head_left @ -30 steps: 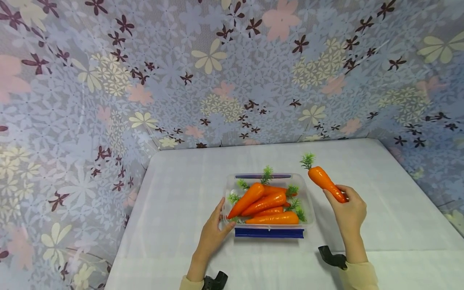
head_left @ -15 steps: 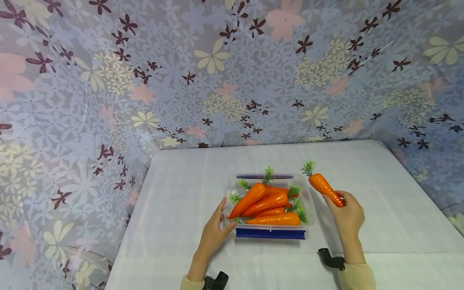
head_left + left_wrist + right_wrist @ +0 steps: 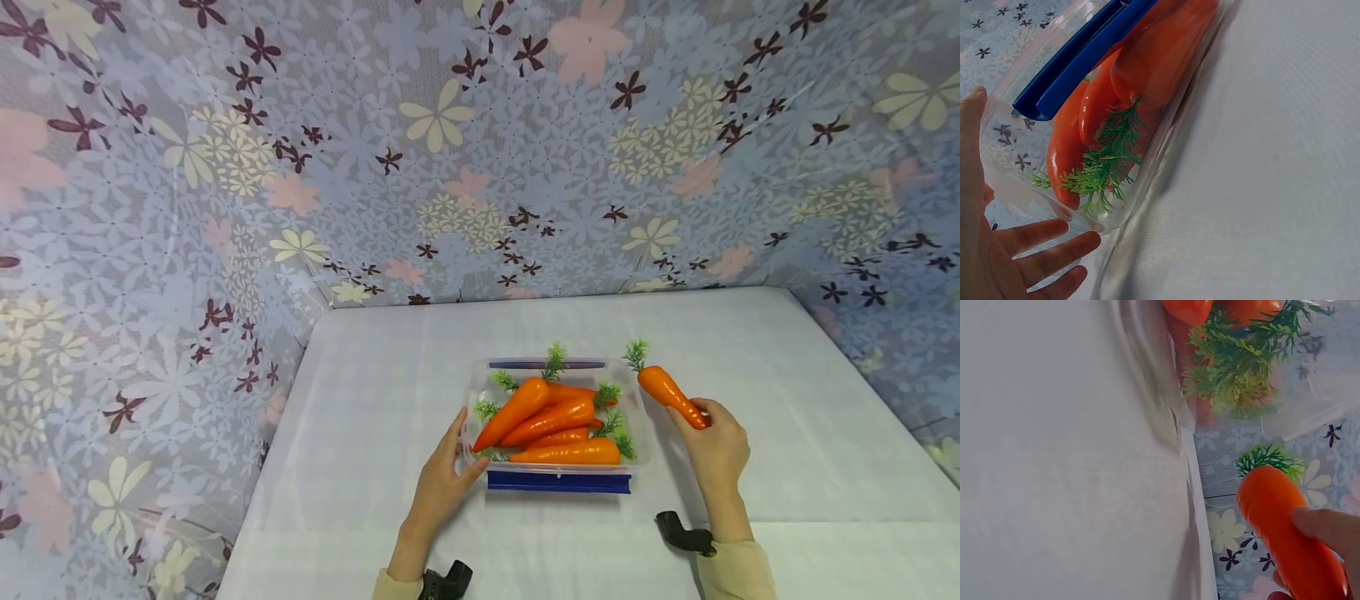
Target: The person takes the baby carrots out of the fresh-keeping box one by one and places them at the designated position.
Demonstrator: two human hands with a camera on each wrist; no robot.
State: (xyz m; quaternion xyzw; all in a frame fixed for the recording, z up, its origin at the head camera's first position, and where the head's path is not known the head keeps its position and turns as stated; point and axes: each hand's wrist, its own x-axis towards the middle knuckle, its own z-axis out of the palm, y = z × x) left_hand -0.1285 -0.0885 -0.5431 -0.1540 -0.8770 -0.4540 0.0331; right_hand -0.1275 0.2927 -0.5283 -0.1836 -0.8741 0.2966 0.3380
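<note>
Pinched by its thin end, an orange carrot [image 3: 670, 392] with a green leafy top is in my right hand [image 3: 717, 447], just right of the clear plastic box [image 3: 641, 417]. The right wrist view shows my thumb [image 3: 1329, 526] lying along this carrot. The carrot's top is close to the box's far right corner. Several more carrots [image 3: 551, 422] are heaped in the box, tips and green tops pointing different ways. At the box's left front corner rests my left hand [image 3: 442, 479]; in the left wrist view its fingers [image 3: 1054, 255] are spread and fairly straight against the wall.
Blue clip flaps hang from the box, a near one [image 3: 558, 482] and a far one [image 3: 546, 364]. A white cloth [image 3: 375, 400] covers the table. Flowered fabric [image 3: 480, 167] rises behind and at both sides. A black wrist mount [image 3: 684, 533] sticks out by the right sleeve.
My right hand has come slightly left and nearer with the carrot, whose top is now lower in the head view. The left hand and box look unmoved.
</note>
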